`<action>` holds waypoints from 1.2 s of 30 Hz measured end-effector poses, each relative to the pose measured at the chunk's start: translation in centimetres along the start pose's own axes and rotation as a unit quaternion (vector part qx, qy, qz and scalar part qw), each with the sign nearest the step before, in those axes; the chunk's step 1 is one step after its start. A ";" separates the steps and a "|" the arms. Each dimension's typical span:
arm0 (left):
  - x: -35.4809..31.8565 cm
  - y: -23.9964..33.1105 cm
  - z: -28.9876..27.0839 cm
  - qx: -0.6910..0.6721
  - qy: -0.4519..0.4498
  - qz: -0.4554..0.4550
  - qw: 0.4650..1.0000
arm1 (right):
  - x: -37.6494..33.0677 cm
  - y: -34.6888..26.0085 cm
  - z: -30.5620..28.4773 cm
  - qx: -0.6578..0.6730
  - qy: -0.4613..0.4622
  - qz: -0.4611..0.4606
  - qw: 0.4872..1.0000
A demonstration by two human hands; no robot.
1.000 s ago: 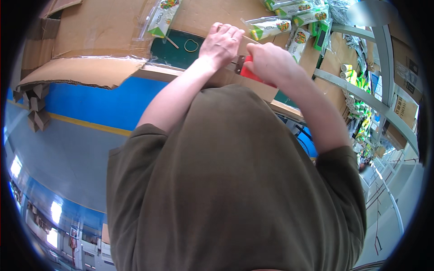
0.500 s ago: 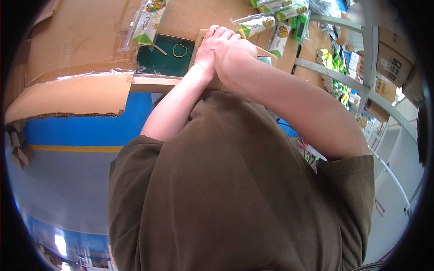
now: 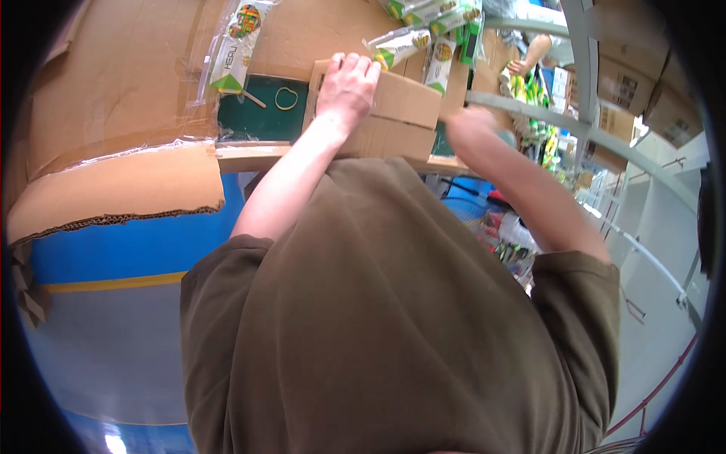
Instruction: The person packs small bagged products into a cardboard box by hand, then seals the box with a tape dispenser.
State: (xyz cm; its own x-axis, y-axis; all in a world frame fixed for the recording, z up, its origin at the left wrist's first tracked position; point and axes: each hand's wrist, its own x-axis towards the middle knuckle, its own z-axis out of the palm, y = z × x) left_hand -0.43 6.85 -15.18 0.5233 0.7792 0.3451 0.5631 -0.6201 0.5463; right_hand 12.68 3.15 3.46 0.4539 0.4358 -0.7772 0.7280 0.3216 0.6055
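A closed brown cardboard box [image 3: 401, 125] lies at the table's near edge, right in front of my body. My left hand [image 3: 348, 89] is on its left end, palm down, with the fingers bent over the far edge. To the right of the box my right hand [image 3: 473, 125] is in the air, apart from it. Motion smears that hand, so its fingers cannot be made out. A loop like a rubber band [image 3: 286, 98] and a thin wooden stick [image 3: 255, 99] lie on the green surface left of the box.
Clear bags with white-and-green packets [image 3: 236, 53] lie at the far left, and more such packets [image 3: 401, 47] lie behind the box. A grey metal frame [image 3: 529, 113] crosses at right. Beyond it another person's hand [image 3: 520, 66] is over green-and-white goods. A cardboard flap [image 3: 121, 189] overhangs the left edge.
My right hand has come off my left hand and moved right, uncovering the box. My left hand stays on the box. Another person's hand shows more plainly at the upper right.
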 end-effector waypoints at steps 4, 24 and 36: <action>0.4 0.7 -0.2 0.052 -0.027 -0.008 0.998 | -3.5 9.6 1.7 0.165 0.065 0.120 0.977; 0.4 4.6 1.5 0.214 -0.023 -0.038 0.976 | 15.2 1.0 27.1 0.637 0.399 0.208 0.626; 0.3 4.8 1.7 0.243 -0.025 -0.055 0.968 | 10.7 -5.9 19.1 0.600 0.664 0.005 0.447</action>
State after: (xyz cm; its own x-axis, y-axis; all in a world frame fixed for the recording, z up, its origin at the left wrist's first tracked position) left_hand 3.55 4.00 -13.79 0.4669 0.8451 0.2603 0.8449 -0.5132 0.1507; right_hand 23.09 -10.12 -11.73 0.3350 0.8028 0.4933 0.8420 -0.0202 -0.5390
